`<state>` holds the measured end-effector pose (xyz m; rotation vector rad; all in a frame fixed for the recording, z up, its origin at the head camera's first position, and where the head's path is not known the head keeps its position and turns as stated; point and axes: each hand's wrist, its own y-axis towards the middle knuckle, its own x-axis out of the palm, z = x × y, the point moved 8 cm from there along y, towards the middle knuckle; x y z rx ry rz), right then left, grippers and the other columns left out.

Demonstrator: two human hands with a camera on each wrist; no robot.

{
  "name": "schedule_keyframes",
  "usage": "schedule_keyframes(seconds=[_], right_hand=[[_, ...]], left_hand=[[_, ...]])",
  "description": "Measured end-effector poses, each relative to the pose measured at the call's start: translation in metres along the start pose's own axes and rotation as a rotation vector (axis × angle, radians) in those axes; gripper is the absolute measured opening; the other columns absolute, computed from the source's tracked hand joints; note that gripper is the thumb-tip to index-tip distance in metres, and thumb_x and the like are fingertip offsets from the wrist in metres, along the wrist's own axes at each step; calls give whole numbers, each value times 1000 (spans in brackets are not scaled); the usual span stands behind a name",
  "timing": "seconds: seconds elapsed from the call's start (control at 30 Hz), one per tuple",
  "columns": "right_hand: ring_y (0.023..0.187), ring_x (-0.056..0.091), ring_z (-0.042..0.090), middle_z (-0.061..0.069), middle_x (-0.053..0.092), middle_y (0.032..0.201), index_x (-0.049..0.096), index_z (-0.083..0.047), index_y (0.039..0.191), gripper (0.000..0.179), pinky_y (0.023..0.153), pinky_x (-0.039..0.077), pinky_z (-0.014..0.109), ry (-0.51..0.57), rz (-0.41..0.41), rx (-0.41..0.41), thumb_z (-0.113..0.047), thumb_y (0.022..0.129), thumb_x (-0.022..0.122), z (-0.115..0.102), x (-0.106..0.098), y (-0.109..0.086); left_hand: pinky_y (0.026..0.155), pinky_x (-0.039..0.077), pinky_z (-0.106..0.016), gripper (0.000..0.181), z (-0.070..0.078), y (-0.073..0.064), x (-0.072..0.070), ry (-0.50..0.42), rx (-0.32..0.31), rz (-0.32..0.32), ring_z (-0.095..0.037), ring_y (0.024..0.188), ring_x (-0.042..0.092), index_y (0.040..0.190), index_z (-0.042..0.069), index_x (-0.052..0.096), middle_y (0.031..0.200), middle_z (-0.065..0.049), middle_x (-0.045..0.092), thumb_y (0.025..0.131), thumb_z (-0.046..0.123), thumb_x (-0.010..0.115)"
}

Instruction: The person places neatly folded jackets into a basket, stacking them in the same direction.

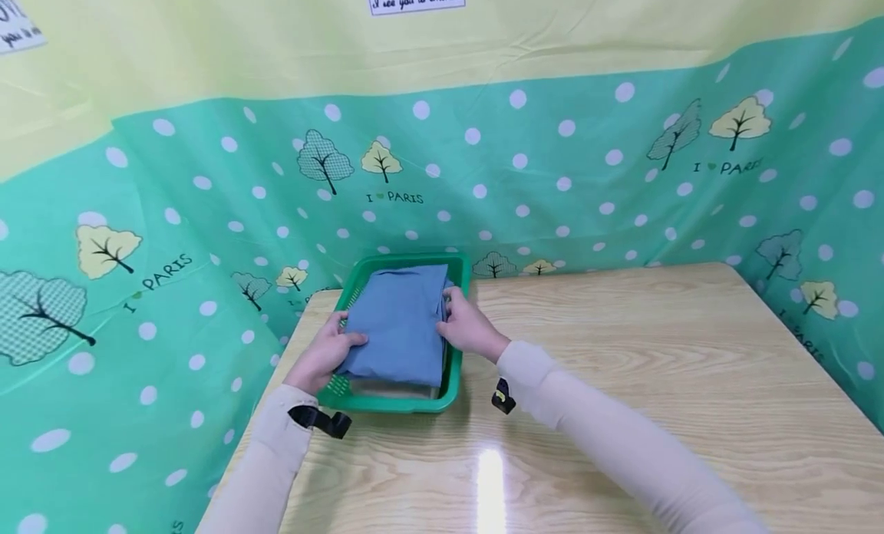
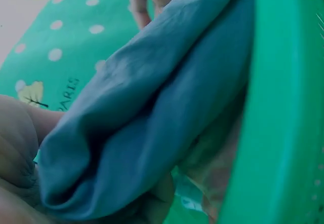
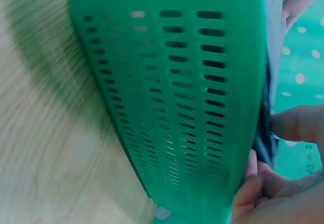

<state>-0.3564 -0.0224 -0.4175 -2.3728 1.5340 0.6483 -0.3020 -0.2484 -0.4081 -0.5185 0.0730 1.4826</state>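
Note:
A folded blue cloth (image 1: pixel 397 323) lies at the top of a green perforated plastic basket (image 1: pixel 395 405). My left hand (image 1: pixel 326 354) grips its left edge, thumb on top and fingers underneath. The right edge is pinched by my right hand (image 1: pixel 473 324), between thumb and fingers near the basket's right rim. Layered folds of the cloth (image 2: pixel 136 127) show in the left wrist view, next to the basket's rim (image 2: pixel 281 102). Under the cloth's front edge sits something greyish-beige (image 1: pixel 394 390), mostly hidden, so its kind is unclear.
The basket stands at the back left of a wood-grain table (image 1: pixel 621 380). Right behind it hangs a green and yellow printed curtain (image 1: pixel 497 150), which also runs along the left and right sides. A black strap (image 1: pixel 321 420) is on the left wrist.

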Motion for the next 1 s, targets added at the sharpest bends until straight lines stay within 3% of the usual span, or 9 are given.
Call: schedule_keyframes(seconds=[0.07,0.2,0.47,0.63,0.8,0.87,1.0], right_hand=[[109,60,30,19,61,132,30,-3,156,63,86,54,41,-69,12,-12,-11,101,60,-2,2,-2],[121,48,29,14,59,134,40,-3,150,59,95,48,43,-152,62,-48,-14,97,64,-9,1,-8],[127,49,34,17,56,136,44,-2,144,53,105,47,47,-31,113,-81,-12,97,65,-2,-22,-20],[125,53,35,17,55,138,40,-3,147,56,107,48,48,65,126,-53,-13,97,63,18,-60,-29],[126,53,38,20,54,141,38,-1,148,58,107,47,51,43,193,-36,-13,97,62,45,-112,-40],[129,52,40,22,53,143,38,1,149,59,108,46,54,-24,234,-38,-13,97,63,58,-134,-46],[137,44,46,25,49,149,40,3,150,62,116,33,64,-298,325,-47,-15,96,65,86,-178,-59]], left_hand=[[103,47,-44,69,-5,2,0,34,-21,-10,-41,134,48,162,6,9,154,-28,34,105,12,49],[107,44,-54,72,-10,2,-3,93,-38,-3,-46,136,45,162,4,7,153,-32,32,105,14,50],[113,38,-61,65,-6,-9,-8,276,13,3,-48,146,33,161,7,20,161,-29,26,105,18,52],[111,40,-62,55,20,-16,-8,480,167,54,-45,147,35,155,9,37,162,-21,35,105,24,55],[110,42,-60,46,50,-21,-14,659,381,194,-42,143,43,146,8,51,152,-20,50,103,22,60],[113,39,-61,45,58,-23,-19,715,449,254,-42,142,43,144,7,53,149,-20,52,102,21,61],[113,35,-65,48,69,-24,-30,811,526,362,-44,140,44,144,6,53,147,-21,55,101,24,63]])
